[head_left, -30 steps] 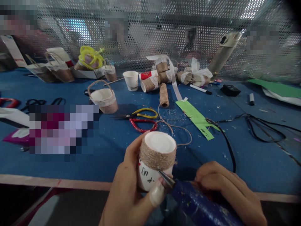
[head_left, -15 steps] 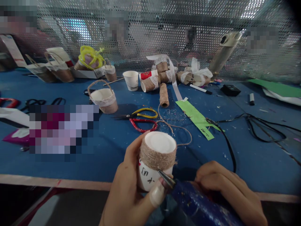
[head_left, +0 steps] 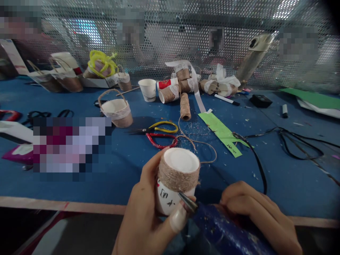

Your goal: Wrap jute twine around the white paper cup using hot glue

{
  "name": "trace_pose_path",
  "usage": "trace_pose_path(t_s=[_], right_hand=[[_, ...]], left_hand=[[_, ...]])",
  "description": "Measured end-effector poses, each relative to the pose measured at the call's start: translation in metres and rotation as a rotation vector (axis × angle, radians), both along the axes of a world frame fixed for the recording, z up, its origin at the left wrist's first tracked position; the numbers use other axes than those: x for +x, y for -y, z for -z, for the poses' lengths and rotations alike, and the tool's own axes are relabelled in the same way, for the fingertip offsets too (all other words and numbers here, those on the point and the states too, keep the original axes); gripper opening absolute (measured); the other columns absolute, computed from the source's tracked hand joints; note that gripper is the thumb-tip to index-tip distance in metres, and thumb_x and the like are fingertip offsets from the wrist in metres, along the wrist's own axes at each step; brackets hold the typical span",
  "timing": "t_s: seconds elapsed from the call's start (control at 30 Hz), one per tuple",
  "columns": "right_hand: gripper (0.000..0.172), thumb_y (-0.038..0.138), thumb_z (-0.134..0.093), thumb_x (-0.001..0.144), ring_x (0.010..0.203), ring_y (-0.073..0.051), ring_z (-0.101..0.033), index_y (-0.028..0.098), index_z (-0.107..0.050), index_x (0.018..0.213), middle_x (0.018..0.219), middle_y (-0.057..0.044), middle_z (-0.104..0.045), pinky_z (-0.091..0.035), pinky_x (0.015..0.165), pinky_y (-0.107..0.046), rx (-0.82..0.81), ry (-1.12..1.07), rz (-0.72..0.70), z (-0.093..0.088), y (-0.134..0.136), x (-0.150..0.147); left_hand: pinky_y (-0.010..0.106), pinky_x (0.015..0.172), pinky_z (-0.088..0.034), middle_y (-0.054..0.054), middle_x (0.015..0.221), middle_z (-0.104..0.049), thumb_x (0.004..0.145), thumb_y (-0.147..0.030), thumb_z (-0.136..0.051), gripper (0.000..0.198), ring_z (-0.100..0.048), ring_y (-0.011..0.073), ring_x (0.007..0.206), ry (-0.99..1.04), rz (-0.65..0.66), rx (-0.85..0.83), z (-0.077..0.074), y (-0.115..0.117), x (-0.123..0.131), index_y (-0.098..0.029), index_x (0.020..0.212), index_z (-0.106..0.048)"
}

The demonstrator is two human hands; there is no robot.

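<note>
My left hand (head_left: 148,209) is wrapped round an upside-down white paper cup (head_left: 166,205), with tape on the thumb. Brown twine (head_left: 177,177) winds round the half of the cup nearest its base, which faces up. My right hand (head_left: 257,209) grips a blue glue gun (head_left: 225,226). Its metal nozzle points at the cup wall, just under the lowest turn of twine; whether it touches is hard to tell. From the cup a loose strand runs back across the table to a twine spool (head_left: 185,106).
Scissors (head_left: 162,136) with yellow and red handles lie beyond the cup. A small twine basket (head_left: 118,111) stands behind them. A green paper strip (head_left: 221,132) and a black cord (head_left: 256,163) lie to the right. Several wrapped cups line the back, before a perforated metal screen (head_left: 159,39).
Both hands, the cup and the glue gun keep nearly the same place. Only a very slight shift of the view shows.
</note>
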State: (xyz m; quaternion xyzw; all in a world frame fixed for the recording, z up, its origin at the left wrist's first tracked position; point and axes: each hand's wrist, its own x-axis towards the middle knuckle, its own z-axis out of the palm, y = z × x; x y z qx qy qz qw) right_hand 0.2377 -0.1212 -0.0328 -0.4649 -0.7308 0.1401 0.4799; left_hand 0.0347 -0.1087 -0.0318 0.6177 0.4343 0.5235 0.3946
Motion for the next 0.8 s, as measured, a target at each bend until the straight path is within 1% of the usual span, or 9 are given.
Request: trace_pose_path(t_s=[0.03, 0.17, 0.27, 0.37, 0.5, 0.67, 0.8], right_hand=[[0.026, 0.014, -0.058, 0.104, 0.065, -0.012, -0.053, 0.023, -0.046, 0.083, 0.076, 0.002, -0.053, -0.041, 0.071, -0.029, -0.001, -0.002, -0.002, 0.0, 0.0, 0.0], [0.026, 0.009, -0.062, 0.1, 0.065, -0.012, -0.053, 0.023, -0.048, 0.083, 0.075, 0.002, -0.052, -0.039, 0.066, -0.028, 0.01, -0.021, -0.023, 0.002, -0.001, 0.0], [0.027, 0.008, -0.064, 0.098, 0.065, -0.012, -0.053, 0.022, -0.048, 0.082, 0.076, 0.002, -0.052, -0.039, 0.066, -0.028, 0.015, -0.03, -0.028, 0.002, -0.001, 0.001], [0.027, 0.009, -0.063, 0.1, 0.066, -0.011, -0.053, 0.022, -0.048, 0.082, 0.076, 0.002, -0.053, -0.041, 0.069, -0.028, 0.009, -0.013, -0.034, 0.002, -0.002, 0.003], [0.026, 0.009, -0.063, 0.1, 0.067, -0.011, -0.053, 0.022, -0.049, 0.082, 0.076, 0.001, -0.053, -0.04, 0.065, -0.027, -0.001, 0.006, -0.07, 0.0, -0.002, 0.005], [0.026, 0.012, -0.061, 0.103, 0.067, -0.011, -0.053, 0.022, -0.048, 0.082, 0.076, 0.002, -0.053, -0.041, 0.07, -0.028, 0.002, 0.014, -0.042, 0.0, -0.001, 0.004], [0.025, 0.012, -0.059, 0.103, 0.067, -0.011, -0.054, 0.022, -0.05, 0.082, 0.076, 0.002, -0.053, -0.041, 0.067, -0.027, 0.005, 0.004, -0.04, 0.001, -0.001, 0.004]], left_hand=[[0.024, 0.075, -0.066, -0.009, 0.103, -0.085, 0.099, -0.034, -0.07, 0.065, -0.082, 0.0157, 0.081, 0.0, 0.018, -0.004, -0.001, 0.001, 0.002, -0.047, 0.154, -0.04], [0.022, 0.068, -0.065, -0.009, 0.096, -0.085, 0.096, -0.037, -0.073, 0.059, -0.082, 0.0148, 0.073, 0.093, -0.093, -0.026, -0.003, 0.004, 0.01, -0.045, 0.149, -0.048], [0.022, 0.068, -0.065, -0.007, 0.095, -0.085, 0.095, -0.037, -0.074, 0.058, -0.082, 0.0155, 0.072, 0.119, -0.119, -0.034, -0.003, 0.005, 0.014, -0.041, 0.148, -0.051], [0.023, 0.068, -0.066, -0.007, 0.097, -0.085, 0.095, -0.039, -0.074, 0.057, -0.082, 0.0157, 0.073, 0.132, -0.123, -0.038, -0.003, 0.006, 0.015, -0.041, 0.147, -0.052], [0.023, 0.068, -0.065, -0.007, 0.097, -0.085, 0.095, -0.039, -0.074, 0.058, -0.082, 0.0159, 0.073, 0.117, -0.121, -0.044, -0.004, 0.005, 0.015, -0.042, 0.148, -0.051], [0.024, 0.067, -0.065, -0.008, 0.096, -0.085, 0.094, -0.039, -0.074, 0.058, -0.082, 0.0166, 0.073, 0.122, -0.124, -0.054, -0.004, 0.005, 0.015, -0.043, 0.147, -0.051], [0.024, 0.069, -0.065, -0.005, 0.096, -0.085, 0.093, -0.038, -0.076, 0.06, -0.082, 0.0169, 0.073, 0.103, -0.134, -0.043, -0.003, 0.005, 0.015, -0.039, 0.148, -0.051]])
